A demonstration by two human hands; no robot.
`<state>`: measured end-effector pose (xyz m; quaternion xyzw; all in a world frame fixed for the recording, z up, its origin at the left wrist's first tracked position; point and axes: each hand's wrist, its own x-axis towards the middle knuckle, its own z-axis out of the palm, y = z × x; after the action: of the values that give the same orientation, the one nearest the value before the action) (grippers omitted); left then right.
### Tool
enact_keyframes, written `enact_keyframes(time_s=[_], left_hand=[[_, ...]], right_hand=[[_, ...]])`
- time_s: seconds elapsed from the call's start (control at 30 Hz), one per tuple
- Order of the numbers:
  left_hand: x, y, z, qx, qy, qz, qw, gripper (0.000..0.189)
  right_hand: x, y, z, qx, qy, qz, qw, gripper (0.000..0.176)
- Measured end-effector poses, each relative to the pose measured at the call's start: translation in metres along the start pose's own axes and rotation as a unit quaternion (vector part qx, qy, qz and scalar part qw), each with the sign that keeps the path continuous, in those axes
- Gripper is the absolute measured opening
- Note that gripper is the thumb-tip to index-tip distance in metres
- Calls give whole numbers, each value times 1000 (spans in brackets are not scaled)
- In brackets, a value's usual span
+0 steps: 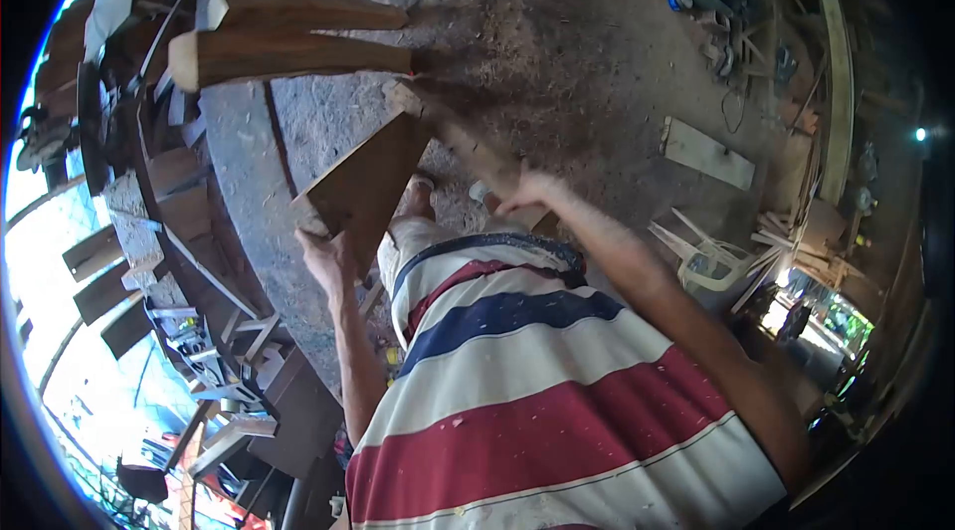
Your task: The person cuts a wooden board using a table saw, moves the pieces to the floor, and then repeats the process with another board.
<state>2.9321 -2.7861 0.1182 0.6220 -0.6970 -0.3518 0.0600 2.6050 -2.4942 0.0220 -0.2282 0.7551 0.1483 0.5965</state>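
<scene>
My left hand (330, 259) grips the near corner of a flat, wedge-shaped wooden board (370, 180), tilted over the edge of the workbench. In my right hand (532, 190) is a long, narrow wood-coloured piece (476, 150), smeared by motion. Its far end overlaps the board's top corner in this view. Just beyond, two shaped wooden pieces (298, 54) lie side by side across the bench.
The worn workbench (239, 157) runs along my left. Boards and offcuts (134, 221) crowd the space past it. On the dirt floor to the right lie a plank (708, 154), a pale plastic chair (711, 266) and thin wood strips (786, 241).
</scene>
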Motion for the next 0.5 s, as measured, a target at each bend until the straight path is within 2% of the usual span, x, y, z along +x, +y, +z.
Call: enact_keyframes(time_s=[0.07, 0.1, 0.13, 0.2, 0.27, 0.3, 0.37, 0.4, 0.43, 0.5], left_hand=[[-3, 12, 3, -9, 1, 6, 1000, 74], [-4, 28, 4, 6, 1, -7, 1000, 72], [-10, 48, 5, 21, -1, -17, 1000, 70], [-4, 15, 19, -94, -39, 97, 990, 57], [16, -21, 30, -102, -73, 97, 987, 54], [30, -34, 42, -90, -100, 85, 987, 53], [74, -62, 59, -84, -174, 65, 979, 51], [42, 9, 68, 40, -29, 58, 997, 46], [25, 41, 75, 103, 2, 73, 992, 47], [9, 77, 96, 165, -11, 131, 978, 49]], right_hand=[[19, 22, 49, 44, 33, -19, 998, 164], [23, 31, 56, 6, 88, -54, 995, 154], [39, 51, 58, 62, 130, -112, 983, 148], [72, 102, 81, 176, 207, -214, 938, 137], [80, 125, 60, 262, -21, -142, 954, 100], [72, 143, 65, 243, 83, -136, 957, 88], [66, 184, 84, 248, 107, -126, 955, 93], [49, 214, 97, 283, 78, -132, 947, 102], [30, 244, 109, 318, 50, -137, 937, 111], [-74, 304, 136, 381, 98, -108, 913, 110]])
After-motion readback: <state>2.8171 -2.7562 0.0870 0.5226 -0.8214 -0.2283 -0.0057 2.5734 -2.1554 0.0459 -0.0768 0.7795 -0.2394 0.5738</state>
